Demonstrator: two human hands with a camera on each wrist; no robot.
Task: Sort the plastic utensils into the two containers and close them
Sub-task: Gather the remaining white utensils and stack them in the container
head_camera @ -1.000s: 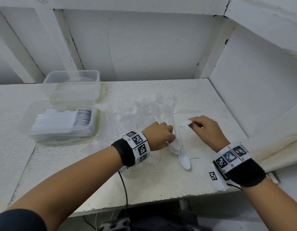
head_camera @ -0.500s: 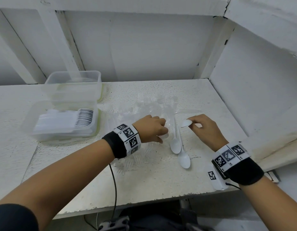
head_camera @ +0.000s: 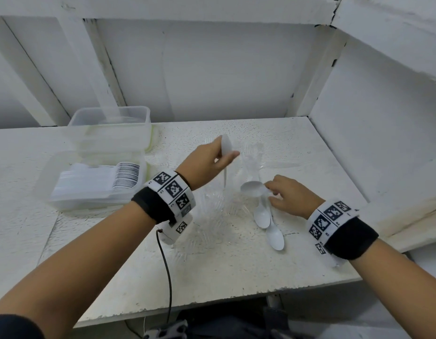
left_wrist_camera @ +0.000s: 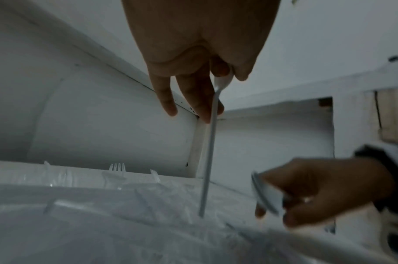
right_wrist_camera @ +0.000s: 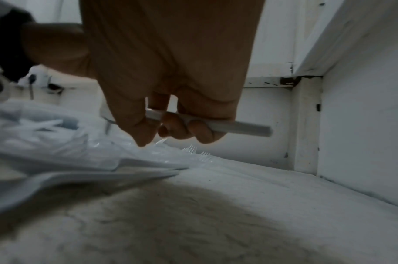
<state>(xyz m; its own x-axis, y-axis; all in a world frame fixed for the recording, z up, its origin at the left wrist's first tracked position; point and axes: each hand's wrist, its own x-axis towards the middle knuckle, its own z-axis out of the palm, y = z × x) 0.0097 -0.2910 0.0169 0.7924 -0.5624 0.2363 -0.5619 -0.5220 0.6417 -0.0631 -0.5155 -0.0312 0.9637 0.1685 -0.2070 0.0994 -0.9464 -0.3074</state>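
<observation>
Now left hand (head_camera: 207, 160) fingers pinch 1 white spoon (head_camera: 225, 152); right hand (head_camera: 289, 195) fingers clamp another spoon (head_camera: 253, 188).

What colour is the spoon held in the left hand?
Opaque white, clearest in the head view: spoon in left hand.

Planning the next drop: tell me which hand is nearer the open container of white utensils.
Left. The left hand is beside the container, holding a spoon; the right hand is farther away.
</observation>
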